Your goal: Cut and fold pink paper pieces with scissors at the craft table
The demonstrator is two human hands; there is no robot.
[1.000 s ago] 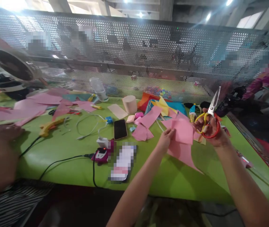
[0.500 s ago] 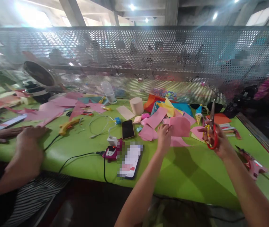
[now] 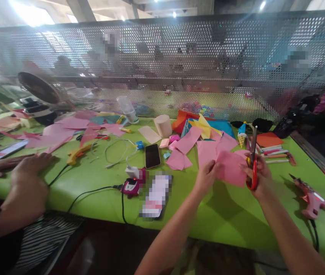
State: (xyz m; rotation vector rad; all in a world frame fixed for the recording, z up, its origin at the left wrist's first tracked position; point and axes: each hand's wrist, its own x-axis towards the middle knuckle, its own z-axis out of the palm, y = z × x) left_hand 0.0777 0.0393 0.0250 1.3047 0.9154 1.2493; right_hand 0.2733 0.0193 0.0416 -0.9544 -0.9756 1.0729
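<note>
Pinched in my left hand (image 3: 206, 176) is the left edge of a pink sheet of paper (image 3: 230, 168), held above the green table (image 3: 225, 217). My right hand (image 3: 261, 177) has a pair of scissors (image 3: 253, 164) with red-and-yellow handles hooked in it, blades pointing up. The fingertips of that hand also touch the paper's right edge. Behind the sheet lie more pink paper pieces (image 3: 179, 159), a yellow paper piece (image 3: 204, 128) and a small ice-cream-cone figure (image 3: 241, 136).
A dark phone (image 3: 152, 156), a lit phone (image 3: 156, 195) and a power strip (image 3: 131, 187) with cables lie to the left. A pink glue gun (image 3: 311, 198) rests at right, a yellow one (image 3: 78, 154) at left. Another person's arms (image 3: 26, 179) lean on the table. A perforated screen (image 3: 156, 68) stands behind.
The pink sheet has moved right and down with my left hand. My right hand's fingers have come to its right edge, with the scissors still in that hand.
</note>
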